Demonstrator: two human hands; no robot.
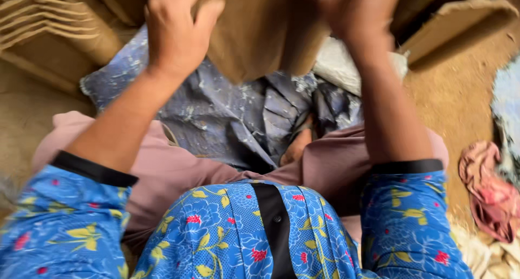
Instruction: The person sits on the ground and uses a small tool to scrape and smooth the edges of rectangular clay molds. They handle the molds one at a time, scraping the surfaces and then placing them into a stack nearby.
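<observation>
I sit on the ground with legs crossed, in a blue flowered garment and pinkish trousers. Both my hands are raised in front of me and grip a brown paper bag or folded brown sheet [260, 30] by its upper part. My left hand [176, 32] holds its left edge, fingers curled over it. My right hand [357, 11] grips the right side, blurred by motion. The brown piece hangs above a crumpled grey-blue plastic sheet [227, 114] spread before my lap.
A stack of brown paper pieces [43, 27] lies at the upper left. More brown cardboard [455, 19] lies at the upper right. A pink-red rag [490, 189] rests on the dirt floor at the right. A whitish sack [338, 67] lies behind the sheet.
</observation>
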